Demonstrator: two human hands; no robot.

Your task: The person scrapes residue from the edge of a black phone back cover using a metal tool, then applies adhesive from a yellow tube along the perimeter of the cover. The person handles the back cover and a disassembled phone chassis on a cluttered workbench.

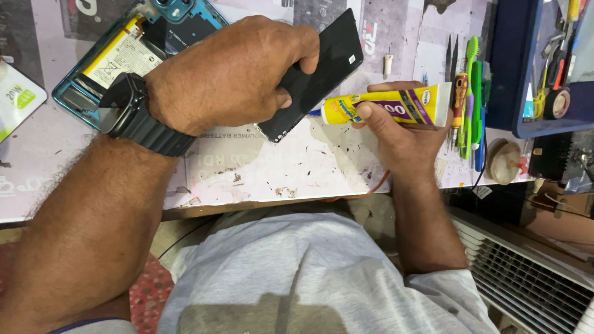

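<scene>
My left hand (232, 74) grips a black phone panel (322, 68), holding it tilted above the work mat; a black watch sits on that wrist. My right hand (393, 133) holds a yellow and purple glue tube (396, 105), whose blue nozzle points at the lower edge of the black panel and almost touches it. Behind my left hand lies an opened teal phone body (117, 52) with its battery and camera module showing.
The worn white work mat (297, 167) covers the bench. Tweezers, screwdrivers and green and blue plastic tools (470, 99) lie at the right beside a blue tray (526, 68) with tape rolls. A white charger box (15, 99) is at the left. A grille stands at the lower right.
</scene>
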